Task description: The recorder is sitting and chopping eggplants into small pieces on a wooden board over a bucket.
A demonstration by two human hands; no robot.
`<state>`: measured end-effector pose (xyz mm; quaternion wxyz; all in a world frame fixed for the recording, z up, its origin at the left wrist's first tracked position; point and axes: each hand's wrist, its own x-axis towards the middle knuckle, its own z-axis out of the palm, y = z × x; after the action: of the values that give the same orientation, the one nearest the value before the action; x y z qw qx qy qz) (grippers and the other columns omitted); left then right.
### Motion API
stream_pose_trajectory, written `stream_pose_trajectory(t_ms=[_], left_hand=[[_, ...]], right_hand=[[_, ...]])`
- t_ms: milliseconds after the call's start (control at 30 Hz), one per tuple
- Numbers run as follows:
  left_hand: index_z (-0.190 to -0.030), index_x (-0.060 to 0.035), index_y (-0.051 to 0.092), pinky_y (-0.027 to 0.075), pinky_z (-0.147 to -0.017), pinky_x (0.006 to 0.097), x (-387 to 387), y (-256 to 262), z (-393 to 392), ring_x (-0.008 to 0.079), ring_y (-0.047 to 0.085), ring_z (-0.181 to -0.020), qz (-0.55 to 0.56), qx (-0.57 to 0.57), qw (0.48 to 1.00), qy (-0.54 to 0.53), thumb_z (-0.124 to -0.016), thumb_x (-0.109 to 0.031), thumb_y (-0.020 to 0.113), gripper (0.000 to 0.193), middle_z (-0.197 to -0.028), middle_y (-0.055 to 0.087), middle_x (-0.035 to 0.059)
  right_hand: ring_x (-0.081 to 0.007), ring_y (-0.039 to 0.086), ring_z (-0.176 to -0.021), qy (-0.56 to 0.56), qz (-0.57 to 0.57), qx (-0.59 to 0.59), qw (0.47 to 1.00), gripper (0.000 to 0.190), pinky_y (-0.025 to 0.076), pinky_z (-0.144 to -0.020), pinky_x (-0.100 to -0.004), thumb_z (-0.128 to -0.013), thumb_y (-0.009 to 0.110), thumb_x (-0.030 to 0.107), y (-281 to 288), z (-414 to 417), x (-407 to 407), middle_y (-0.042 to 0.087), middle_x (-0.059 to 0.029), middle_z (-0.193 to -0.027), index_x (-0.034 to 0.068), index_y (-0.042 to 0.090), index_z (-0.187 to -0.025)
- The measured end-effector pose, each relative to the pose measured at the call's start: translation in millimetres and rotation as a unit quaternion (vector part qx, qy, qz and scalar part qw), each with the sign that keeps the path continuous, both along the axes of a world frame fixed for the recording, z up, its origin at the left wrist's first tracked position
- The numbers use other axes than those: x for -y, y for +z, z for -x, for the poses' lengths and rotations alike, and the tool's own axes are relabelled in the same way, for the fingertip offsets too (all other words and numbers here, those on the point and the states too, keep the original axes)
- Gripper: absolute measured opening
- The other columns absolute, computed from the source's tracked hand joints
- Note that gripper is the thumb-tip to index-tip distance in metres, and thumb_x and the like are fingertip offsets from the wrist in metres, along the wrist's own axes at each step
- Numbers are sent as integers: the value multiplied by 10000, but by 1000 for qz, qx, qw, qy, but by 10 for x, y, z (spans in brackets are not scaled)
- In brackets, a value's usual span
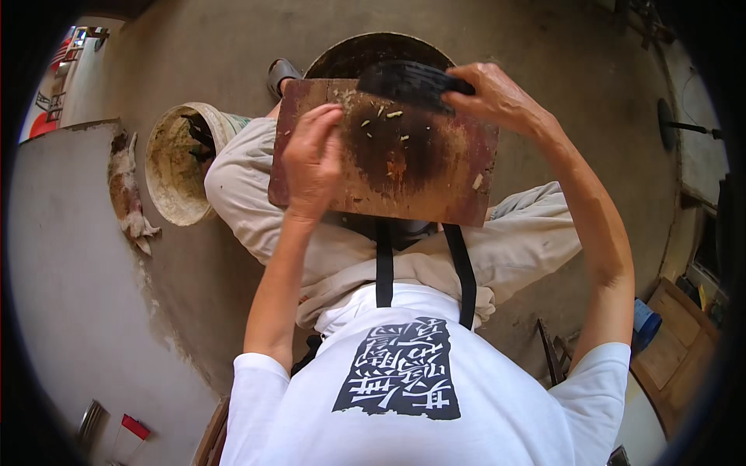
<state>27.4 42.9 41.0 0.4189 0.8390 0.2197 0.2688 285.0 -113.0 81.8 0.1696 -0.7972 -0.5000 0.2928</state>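
A worn wooden board with a dark stained middle and reddish edges lies before me, over my lap. Pale chopped scraps are scattered on it, with finer bits near its far left edge. My right hand grips the handle of a broad, dark-bladed cleaver, which is blurred and held over the board's far edge. Above the board's left part is my left hand, its fingers bent and close together, slightly blurred. Whether anything small is between those fingers, I cannot tell.
Beyond the board stands a large round tub, partly hidden. A dirty pale bucket with dark items inside tips beside my left knee. A brown and white cat lies left of it. A blue container and a wooden panel are at right.
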Motion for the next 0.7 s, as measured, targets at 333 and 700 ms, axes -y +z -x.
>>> stream_pose_trajectory(t_ms=[333, 700], left_hand=[[-1102, -14, 701, 506, -920, 320, -132, -73, 724, 253, 671, -1020, 63, -63, 993, 73, -920, 19, 604, 209, -1089, 709, 115], [-1109, -7, 682, 433, -1022, 399, -175, -212, 746, 332, 561, -1162, -152, -132, 979, 45, -893, -88, 646, 233, -1229, 645, 122]], right_hand=[[-349, 678, -860, -21, -82, 231, 969, 356, 557, -751, -465, -912, 671, 281, -172, 561, 230, 653, -169, -915, 65, 586, -1182], [-346, 563, -1075, -152, -201, 136, 958, 347, 475, -911, -445, -860, 685, 132, -352, 967, 727, 587, -161, -1077, 21, 590, -1174]])
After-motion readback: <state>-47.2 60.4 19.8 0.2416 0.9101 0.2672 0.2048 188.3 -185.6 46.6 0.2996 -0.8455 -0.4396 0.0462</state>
